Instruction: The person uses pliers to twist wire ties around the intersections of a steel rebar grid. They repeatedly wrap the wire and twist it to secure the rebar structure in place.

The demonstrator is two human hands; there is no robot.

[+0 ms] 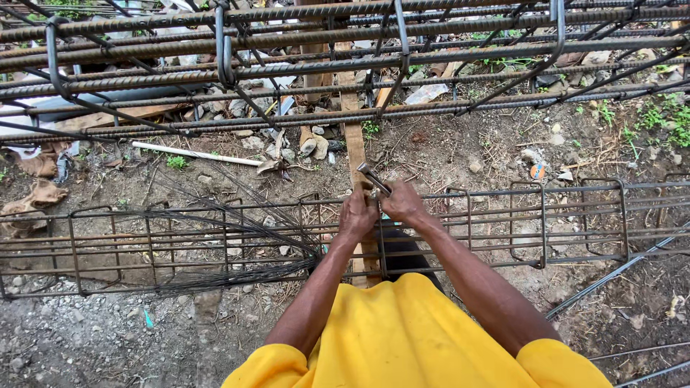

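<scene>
I see both hands working at the top bar of the rebar cage point(503, 215) that lies lengthwise across the ground in front of me. My left hand point(357, 215) is clenched over the cage's upper bar, fingers curled down around it, just left of one of the upright stirrups point(381, 244). My right hand point(404, 202) sits touching the left one, on the other side of that stirrup, and is closed around the handle of a metal tying tool point(374, 178), whose shiny end sticks up and away from the cage toward the far side. I cannot tell whether any wire is caught in the tool's tip; that spot is hidden by my fingers.

A bundle of thin black tie wire point(237, 237) lies across and through the cage to the left of my hands, its strands fanning out toward the far left. A wooden plank point(353, 144) runs under the cage right below my hands and continues beyond it. Past the cage, higher in the view, a larger rebar assembly point(323, 43) of thick rusty bars spans the whole width. Between it and the cage, left of the plank, lies a white pipe point(194, 153) on the dirt. My yellow sleeves point(402, 338) fill the near side.
</scene>
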